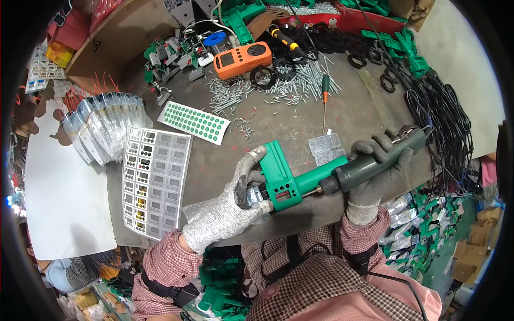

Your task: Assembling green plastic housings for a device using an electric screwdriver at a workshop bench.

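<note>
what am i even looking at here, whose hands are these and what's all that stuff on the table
There is no robot here: this single picture comes from a wide fisheye camera on a person's head, looking down, which is why edges bend. Both hands wear grey gloves. The left hand holds a green plastic housing; the right hand grips a dark power screwdriver, its bit pointing toward the housing. On the brown table lie an orange meter, loose silver screws, a hand screwdriver, a sheet of green round stickers and a larger label sheet.
</note>
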{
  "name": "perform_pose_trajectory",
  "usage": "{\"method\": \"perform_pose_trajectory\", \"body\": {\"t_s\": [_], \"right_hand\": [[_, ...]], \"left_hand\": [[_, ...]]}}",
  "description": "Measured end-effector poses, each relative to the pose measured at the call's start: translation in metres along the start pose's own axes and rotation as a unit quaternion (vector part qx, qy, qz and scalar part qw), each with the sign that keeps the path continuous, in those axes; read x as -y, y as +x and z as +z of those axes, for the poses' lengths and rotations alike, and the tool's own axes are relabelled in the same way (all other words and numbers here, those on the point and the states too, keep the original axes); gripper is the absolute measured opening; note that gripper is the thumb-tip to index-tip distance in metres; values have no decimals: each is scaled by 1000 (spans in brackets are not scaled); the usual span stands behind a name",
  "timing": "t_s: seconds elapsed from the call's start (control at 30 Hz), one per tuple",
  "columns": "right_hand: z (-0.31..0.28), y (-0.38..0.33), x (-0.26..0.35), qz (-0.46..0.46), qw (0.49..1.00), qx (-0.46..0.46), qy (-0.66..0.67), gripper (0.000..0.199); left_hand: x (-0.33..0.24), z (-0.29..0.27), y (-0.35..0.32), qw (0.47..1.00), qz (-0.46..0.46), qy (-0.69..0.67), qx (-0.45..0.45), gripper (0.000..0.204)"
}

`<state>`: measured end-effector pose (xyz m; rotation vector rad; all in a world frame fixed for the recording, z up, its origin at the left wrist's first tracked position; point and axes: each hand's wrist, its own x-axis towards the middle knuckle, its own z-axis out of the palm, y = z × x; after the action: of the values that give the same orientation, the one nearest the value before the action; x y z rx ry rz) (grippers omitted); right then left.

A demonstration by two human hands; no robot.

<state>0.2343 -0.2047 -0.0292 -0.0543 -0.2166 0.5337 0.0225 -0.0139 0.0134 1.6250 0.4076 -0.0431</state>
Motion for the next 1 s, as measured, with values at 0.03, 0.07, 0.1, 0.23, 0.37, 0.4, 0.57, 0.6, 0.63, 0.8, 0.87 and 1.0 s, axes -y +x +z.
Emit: {"method": "perform_pose_trajectory", "body": {"t_s": [0.03,0.07,0.1,0.23,0.37,0.4,0.57,0.6,0.63,0.8,0.87,1.0], "right_hand": [[5,0,-3,-6,1000,10,15,41],[7,1,-5,-12,999,20,30,40],[6,0,-5,-11,999,19,30,40],[9,-2,-6,-11,999,21,43,38],[8,-3,-7,-26,999,26,32,37],[6,-2,-7,-26,999,27,32,37],[1,-5,0,-16,999,30,-41,53],[-4,-5,2,-18,999,31,-40,53],[-9,0,4,-14,998,52,-38,58],[-2,-1,1,-16,996,41,-75,64],[2,-1,-1,-10,998,52,-30,58],[3,-4,-4,2,999,38,-28,45]], "left_hand": [[0,1,-1,1000,12,21,-3,103],[1,1,-3,1000,12,19,-5,103],[2,1,-3,998,28,46,-12,101],[-6,2,-7,998,-26,48,-11,98],[9,-1,-6,991,70,117,-11,96],[10,-1,-5,988,82,131,-10,96],[8,2,-9,999,19,51,1,101],[16,5,-11,995,48,83,-24,98],[17,9,-12,989,78,115,-49,95],[12,21,-25,874,210,419,-124,86],[27,33,-25,859,197,443,-162,85],[38,44,-24,831,175,483,-214,78]]}}
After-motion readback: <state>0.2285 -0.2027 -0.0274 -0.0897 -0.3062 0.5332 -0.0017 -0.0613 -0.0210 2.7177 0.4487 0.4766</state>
